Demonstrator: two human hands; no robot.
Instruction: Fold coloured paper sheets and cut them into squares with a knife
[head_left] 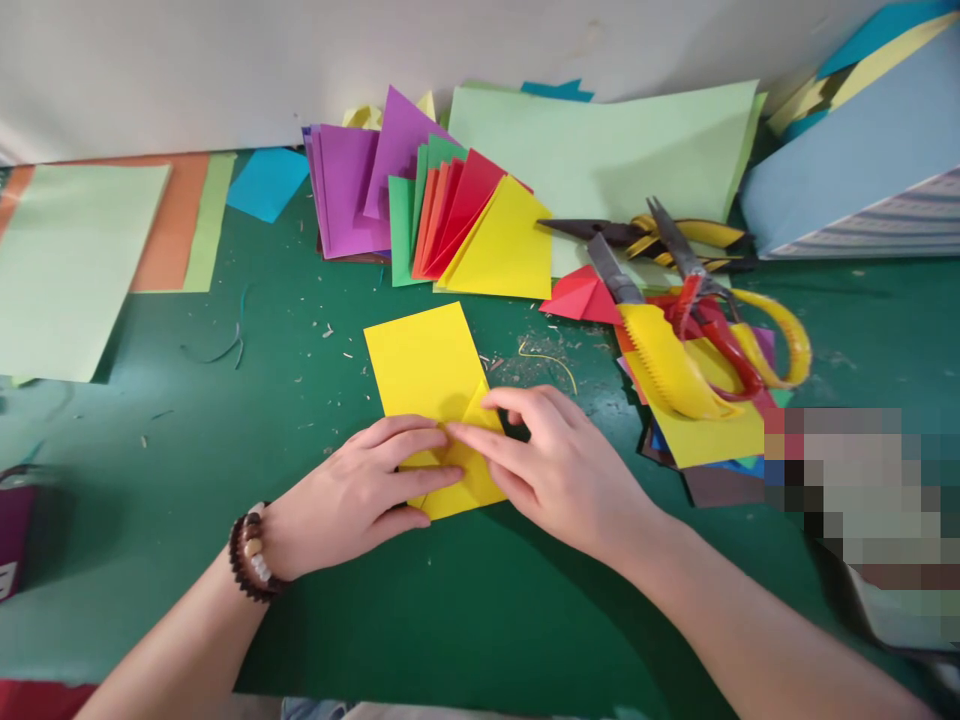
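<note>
A sheet of yellow paper [420,350] lies at a slant on the green table, with a narrow folded flap near its middle right. My left hand [367,480] rests flat on the lower left of this sheet, fingers stretched out and slightly apart. From the right, my right hand [555,460] has its fingers bent around the folded part, one fingertip pressing by the crease close to my left fingertips. The paper under both hands is partly hidden. A bead bracelet [255,555] circles my left wrist.
Behind the sheet stand folded purple papers [352,190] and a folded yellow paper [502,245]. Yellow-handled scissors [667,360] and pliers [637,235] lie on the right, over stacked coloured paper [712,440]. A pale green sheet [75,260] lies left; a blue box [862,150] stands back right.
</note>
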